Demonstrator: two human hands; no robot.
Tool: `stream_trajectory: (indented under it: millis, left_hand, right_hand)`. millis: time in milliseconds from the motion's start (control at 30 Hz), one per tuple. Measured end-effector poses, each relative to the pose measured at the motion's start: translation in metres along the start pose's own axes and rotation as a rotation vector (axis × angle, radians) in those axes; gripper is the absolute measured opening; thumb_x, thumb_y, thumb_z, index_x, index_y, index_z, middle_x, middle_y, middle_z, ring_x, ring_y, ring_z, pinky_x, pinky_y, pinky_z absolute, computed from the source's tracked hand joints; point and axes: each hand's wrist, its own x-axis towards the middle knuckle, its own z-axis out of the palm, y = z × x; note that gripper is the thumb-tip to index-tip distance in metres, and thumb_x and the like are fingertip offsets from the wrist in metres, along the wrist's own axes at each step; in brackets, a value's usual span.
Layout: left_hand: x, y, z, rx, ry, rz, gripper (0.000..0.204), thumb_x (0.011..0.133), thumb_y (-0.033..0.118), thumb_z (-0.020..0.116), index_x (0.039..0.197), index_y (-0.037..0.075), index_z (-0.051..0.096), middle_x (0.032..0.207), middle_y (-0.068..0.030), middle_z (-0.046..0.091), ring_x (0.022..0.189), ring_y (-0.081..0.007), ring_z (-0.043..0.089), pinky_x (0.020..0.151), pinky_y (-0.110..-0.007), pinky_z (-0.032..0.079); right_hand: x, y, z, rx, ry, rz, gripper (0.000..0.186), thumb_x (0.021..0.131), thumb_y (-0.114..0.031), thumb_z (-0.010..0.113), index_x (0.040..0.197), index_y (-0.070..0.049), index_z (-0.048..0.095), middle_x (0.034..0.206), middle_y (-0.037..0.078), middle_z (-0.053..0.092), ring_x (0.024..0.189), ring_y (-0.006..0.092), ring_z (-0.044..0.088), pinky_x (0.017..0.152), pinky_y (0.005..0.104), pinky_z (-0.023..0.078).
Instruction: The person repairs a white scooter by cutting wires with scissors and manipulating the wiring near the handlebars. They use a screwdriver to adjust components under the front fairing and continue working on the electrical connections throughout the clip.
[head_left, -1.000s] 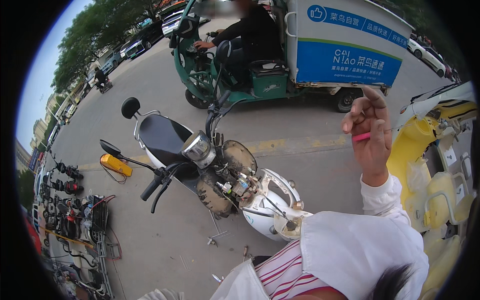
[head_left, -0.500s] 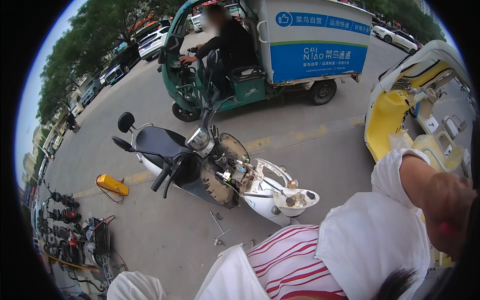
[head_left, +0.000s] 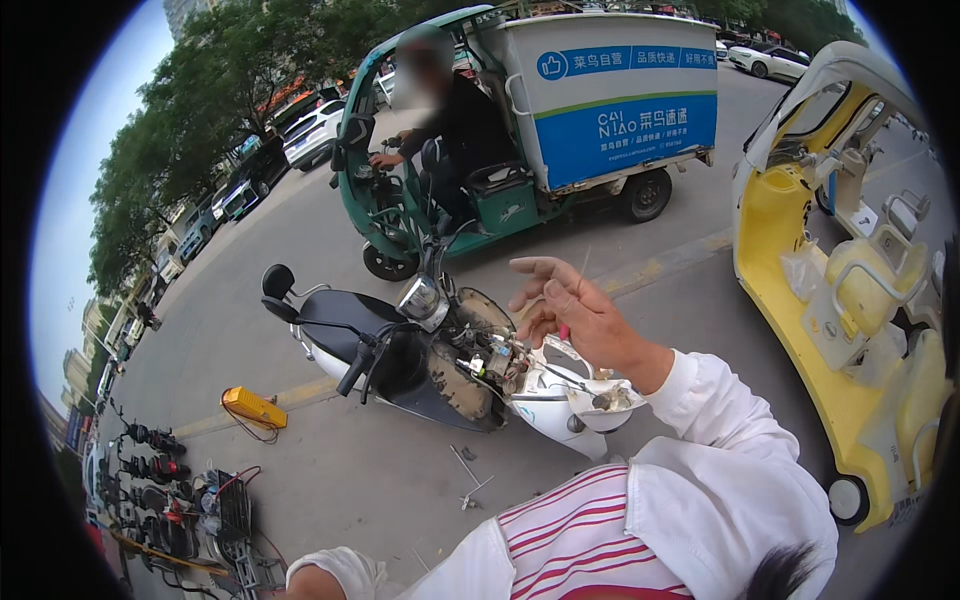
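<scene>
My right hand [head_left: 585,315] is raised above the front of a white electric scooter [head_left: 535,412]. Its index finger and thumb are loosely extended, while the lower fingers curl round a small red object [head_left: 563,331], mostly hidden in the palm. Beneath the hand, the scooter's front cover is off, exposing a bundle of wires and connectors [head_left: 490,362]. A black seat [head_left: 350,318], a round headlight [head_left: 424,300] and a black handlebar grip [head_left: 352,372] also show. Of my left arm, only a sleeve and bare forearm [head_left: 316,582] appear at the lower edge; its hand is out of view.
A T-shaped metal tool [head_left: 472,490] lies on the pavement beside the scooter. Left of it stands a yellow box with a cable [head_left: 255,408]. A person sits in a green three-wheeled cargo vehicle [head_left: 620,110] close behind. A yellow three-wheeler [head_left: 790,330] stands at right, parked scooters [head_left: 155,465] at left.
My right hand has swung in from the far right to above the scooter's front, a red spot showing at it in both frames. The view has shifted; the seated person's head has turned.
</scene>
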Motion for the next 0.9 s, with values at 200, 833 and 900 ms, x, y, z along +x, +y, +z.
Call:
stream_trajectory:
  millis: [200,833,900]
  left_hand:
    - [-0.161,0.064,-0.021,0.295,-0.271,-1.69,0.072,0.097,0.049,0.043,0.147,-0.001,0.027,0.114,-0.0157,0.056,0.105,-0.0229,0.054,0.098,-0.037,0.039]
    - [-0.21,0.113,0.0,0.166,0.065,-2.226,0.048,0.099,0.025,0.05,0.135,-0.006,0.044,0.099,-0.0103,0.063,0.088,-0.0156,0.059,0.082,-0.029,0.048]
    - [-0.211,0.113,-0.001,0.17,0.045,-2.241,0.047,0.099,0.025,0.049,0.134,-0.006,0.045,0.099,-0.0106,0.063,0.089,-0.0158,0.059,0.083,-0.029,0.048]
  right_hand:
    - [0.027,0.123,-0.067,-1.623,-0.714,0.67,0.038,0.089,-0.036,0.056,0.099,-0.003,0.071,0.1,0.016,0.069,0.093,0.0348,0.066,0.08,0.0446,0.051]
    - [-0.166,0.11,-0.047,-0.951,0.144,0.544,0.031,0.089,-0.03,0.061,0.092,0.001,0.063,0.077,0.019,0.063,0.067,0.0344,0.06,0.063,0.0404,0.047]
    - [-0.177,0.105,-0.045,-0.894,0.225,0.586,0.028,0.09,-0.028,0.061,0.091,0.0,0.064,0.072,0.016,0.062,0.062,0.0272,0.056,0.06,0.0378,0.045]
